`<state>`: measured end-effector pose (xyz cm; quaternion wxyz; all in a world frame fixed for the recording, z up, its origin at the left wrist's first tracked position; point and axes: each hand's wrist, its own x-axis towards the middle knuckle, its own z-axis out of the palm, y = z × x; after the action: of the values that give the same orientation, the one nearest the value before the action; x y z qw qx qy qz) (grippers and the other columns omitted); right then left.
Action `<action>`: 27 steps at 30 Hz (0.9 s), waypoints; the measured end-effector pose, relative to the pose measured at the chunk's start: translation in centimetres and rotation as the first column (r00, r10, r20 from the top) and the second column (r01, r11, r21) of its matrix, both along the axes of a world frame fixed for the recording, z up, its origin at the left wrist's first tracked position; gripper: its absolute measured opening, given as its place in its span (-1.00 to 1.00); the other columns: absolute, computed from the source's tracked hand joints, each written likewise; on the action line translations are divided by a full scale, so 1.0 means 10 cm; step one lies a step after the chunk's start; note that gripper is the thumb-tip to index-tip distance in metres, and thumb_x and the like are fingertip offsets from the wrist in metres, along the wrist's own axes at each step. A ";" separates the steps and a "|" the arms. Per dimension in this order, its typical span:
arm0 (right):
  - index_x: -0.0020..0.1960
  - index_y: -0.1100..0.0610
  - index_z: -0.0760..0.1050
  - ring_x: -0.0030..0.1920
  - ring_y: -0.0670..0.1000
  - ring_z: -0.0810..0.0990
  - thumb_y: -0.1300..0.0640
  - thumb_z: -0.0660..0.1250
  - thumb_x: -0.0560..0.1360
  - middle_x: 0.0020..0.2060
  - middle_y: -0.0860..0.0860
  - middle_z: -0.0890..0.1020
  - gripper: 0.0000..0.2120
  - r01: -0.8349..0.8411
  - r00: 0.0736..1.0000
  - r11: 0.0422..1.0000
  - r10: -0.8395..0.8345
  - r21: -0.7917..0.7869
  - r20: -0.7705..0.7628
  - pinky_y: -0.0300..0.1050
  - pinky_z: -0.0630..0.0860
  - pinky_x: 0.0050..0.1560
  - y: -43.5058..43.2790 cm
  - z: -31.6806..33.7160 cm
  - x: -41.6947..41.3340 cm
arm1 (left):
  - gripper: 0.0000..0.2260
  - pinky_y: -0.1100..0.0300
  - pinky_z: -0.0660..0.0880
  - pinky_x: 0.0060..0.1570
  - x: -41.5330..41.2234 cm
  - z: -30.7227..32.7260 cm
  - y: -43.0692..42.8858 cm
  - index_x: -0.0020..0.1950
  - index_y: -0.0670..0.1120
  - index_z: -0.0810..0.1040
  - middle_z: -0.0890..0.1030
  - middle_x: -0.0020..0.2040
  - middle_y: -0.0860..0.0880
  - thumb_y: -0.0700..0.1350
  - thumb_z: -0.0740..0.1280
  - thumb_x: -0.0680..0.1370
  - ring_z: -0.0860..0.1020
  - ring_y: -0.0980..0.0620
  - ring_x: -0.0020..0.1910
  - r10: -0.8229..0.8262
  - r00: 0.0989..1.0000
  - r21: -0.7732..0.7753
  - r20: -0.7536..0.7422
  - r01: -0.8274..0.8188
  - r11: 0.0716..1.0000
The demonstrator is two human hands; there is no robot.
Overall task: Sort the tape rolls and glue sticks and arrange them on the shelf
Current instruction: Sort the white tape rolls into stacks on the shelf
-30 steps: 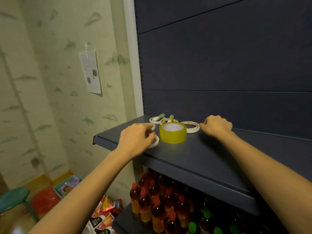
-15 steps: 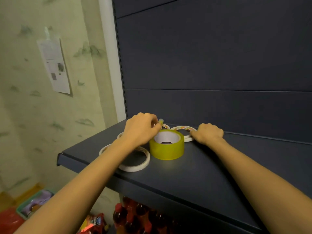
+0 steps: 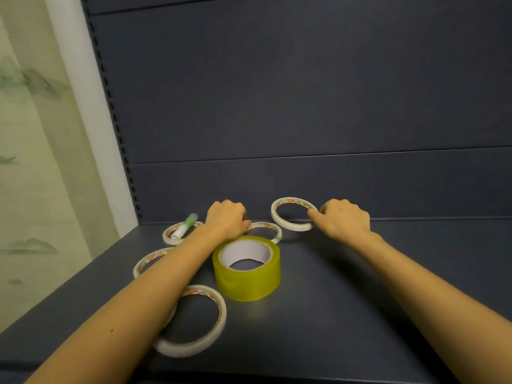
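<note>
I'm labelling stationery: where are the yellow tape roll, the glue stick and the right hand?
yellow tape roll [image 3: 247, 282]: head view, outer front wall.
glue stick [image 3: 185, 226]: head view, mid-barrel.
right hand [image 3: 345, 218]: head view, back of hand.

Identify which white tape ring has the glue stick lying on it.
The far-left white tape ring by the shelf upright: the green-capped glue stick lies across it. The other white rings carry nothing.

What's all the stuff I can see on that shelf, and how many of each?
Thin tape rolls: five, white; back right, back middle, back left, left, front.
Wide tape roll: one, yellow, centre.
Glue stick: one, green and white, lying on the back-left roll.
Shelf: one, dark blue-grey, under everything.
Wall: pale green, patterned, left.
Left hand: behind the yellow roll.
Right hand: touching the back-right roll.
</note>
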<state>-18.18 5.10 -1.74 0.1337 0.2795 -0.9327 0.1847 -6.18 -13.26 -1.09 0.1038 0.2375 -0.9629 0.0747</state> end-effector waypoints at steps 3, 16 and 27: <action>-0.15 0.13 0.58 -0.31 0.04 0.47 -0.16 0.11 0.55 -0.39 0.00 0.48 -0.57 0.056 0.998 0.998 -0.056 -0.012 0.008 -0.20 0.29 -0.35 0.09 -0.01 0.03 | -0.70 0.03 0.30 0.23 -0.14 -0.01 -0.14 0.10 -0.09 0.58 0.63 0.07 -0.07 0.09 0.22 0.57 0.53 -0.08 0.11 -0.002 0.996 -0.010 0.086 0.003 1.000; -0.10 0.11 0.63 -0.33 0.02 0.47 -0.17 0.15 0.53 -0.41 -0.01 0.49 -0.57 0.266 0.964 0.964 -0.266 -0.015 -0.021 -0.19 0.30 -0.36 0.70 0.01 0.21 | -0.80 0.15 0.33 -0.16 -0.27 0.26 0.00 0.00 -0.13 0.59 0.65 -0.03 -0.12 -0.02 0.31 0.53 0.58 -0.13 -0.02 -0.175 0.979 -0.102 -0.101 0.165 0.981; -0.08 0.14 0.65 -0.36 0.02 0.42 -0.21 0.16 0.52 -0.41 0.00 0.45 -0.53 0.448 0.894 0.892 -0.447 -0.056 0.028 -0.20 0.23 -0.41 2.17 0.09 0.23 | -0.84 0.14 0.41 -0.23 -0.64 0.53 1.50 -0.11 -0.11 0.65 0.58 -0.23 -0.07 -0.02 0.39 0.47 0.55 -0.08 -0.18 -0.408 0.890 0.099 -0.205 0.434 0.895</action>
<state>-15.91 26.82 -0.82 0.1742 0.0521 -0.9668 0.1793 -12.56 1.69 4.25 0.1861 0.0352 -0.9811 -0.0401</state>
